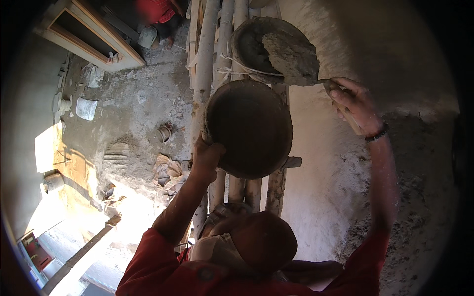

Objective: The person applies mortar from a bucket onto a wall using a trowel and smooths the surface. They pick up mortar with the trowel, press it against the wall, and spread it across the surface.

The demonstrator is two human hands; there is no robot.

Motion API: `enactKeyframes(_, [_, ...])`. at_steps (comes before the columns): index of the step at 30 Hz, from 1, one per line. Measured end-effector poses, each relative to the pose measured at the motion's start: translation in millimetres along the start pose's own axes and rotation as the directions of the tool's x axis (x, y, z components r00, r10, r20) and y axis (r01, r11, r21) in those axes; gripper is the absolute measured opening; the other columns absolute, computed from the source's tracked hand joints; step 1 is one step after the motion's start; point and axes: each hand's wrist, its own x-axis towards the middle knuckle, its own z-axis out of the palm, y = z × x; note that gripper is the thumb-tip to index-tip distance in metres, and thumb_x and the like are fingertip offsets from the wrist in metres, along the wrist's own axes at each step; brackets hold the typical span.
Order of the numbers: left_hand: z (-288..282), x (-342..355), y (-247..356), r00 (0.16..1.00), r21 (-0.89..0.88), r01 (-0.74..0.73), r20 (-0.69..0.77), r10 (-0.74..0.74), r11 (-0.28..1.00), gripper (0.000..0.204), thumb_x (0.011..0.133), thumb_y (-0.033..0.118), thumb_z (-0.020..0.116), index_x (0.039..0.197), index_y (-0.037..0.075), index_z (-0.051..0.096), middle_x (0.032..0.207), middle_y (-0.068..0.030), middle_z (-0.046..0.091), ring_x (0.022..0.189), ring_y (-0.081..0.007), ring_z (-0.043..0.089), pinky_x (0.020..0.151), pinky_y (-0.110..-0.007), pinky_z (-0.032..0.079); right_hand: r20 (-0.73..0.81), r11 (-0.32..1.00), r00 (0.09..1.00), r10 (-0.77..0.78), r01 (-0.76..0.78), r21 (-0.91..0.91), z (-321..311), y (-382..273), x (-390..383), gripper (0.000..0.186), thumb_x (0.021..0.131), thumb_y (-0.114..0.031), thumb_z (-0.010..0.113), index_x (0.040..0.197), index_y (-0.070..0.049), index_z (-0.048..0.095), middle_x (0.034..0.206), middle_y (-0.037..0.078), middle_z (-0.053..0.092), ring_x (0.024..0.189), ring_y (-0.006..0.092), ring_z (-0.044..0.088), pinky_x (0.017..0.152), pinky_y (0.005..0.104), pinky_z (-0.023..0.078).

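Left hand (pixel 206 159) grips round pan (pixel 249 128) rim; right hand (pixel 356 103) clasps mortar-loaded trowel (pixel 291 59).

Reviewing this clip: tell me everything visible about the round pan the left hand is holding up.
The round pan is a shallow, dark bowl-shaped basin, apparently metal, with a dull, mortar-stained surface. It is held tilted so one broad round face turns toward the camera; whether that is inside or underside is unclear. The left hand grips its lower left rim. It sits in front of the wooden scaffold poles, just below a second pan holding grey mortar. The trowel in the right hand does not touch it.
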Motion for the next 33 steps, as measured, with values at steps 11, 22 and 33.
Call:
enactKeyframes(11, [6.3,-1.1,3.8,0.999,0.011,0.003,-0.043,-0.002,1.0,0.052,0.069,-0.002,0.054,0.121,0.001,0.052,0.099,-0.0085,0.063,0.085,-0.0192,0.064,0.071,-0.03,0.055,0.261,0.846,0.956,-0.134,0.248,-0.472,72.0,64.6,-38.6,0.031,0.083,-0.011,0.065,0.113,-0.004,0.061,0.078,0.008,0.063,0.064,0.0199,0.06,0.061,0.0339,0.05])
enactKeyframes(22, [-5.4,-0.4,-1.4,1.0,-0.047,-0.009,0.009,0.009,0.999,0.049,0.07,-0.001,0.054,0.119,0.001,0.054,0.102,-0.0095,0.065,0.087,-0.0197,0.066,0.074,-0.031,0.056,0.281,0.575,0.916,-0.287,0.399,-0.715,105.2,40.4,-52.1,0.029,0.083,-0.017,0.06,0.111,-0.01,0.058,0.086,0.015,0.064,0.081,0.0319,0.065,0.071,0.0423,0.053])
enactKeyframes(33, [10.4,-6.7,8.9,0.999,0.009,0.034,0.005,-0.034,0.999,0.052,0.07,-0.001,0.054,0.121,0.002,0.053,0.102,-0.0074,0.063,0.088,-0.0178,0.064,0.076,-0.031,0.054,0.312,0.261,0.939,-0.146,0.341,-0.903,132.4,91.3,-24.7,0.029,0.084,-0.009,0.051,0.111,-0.008,0.06,0.087,0.013,0.066,0.083,0.0307,0.067,0.072,0.0415,0.055])
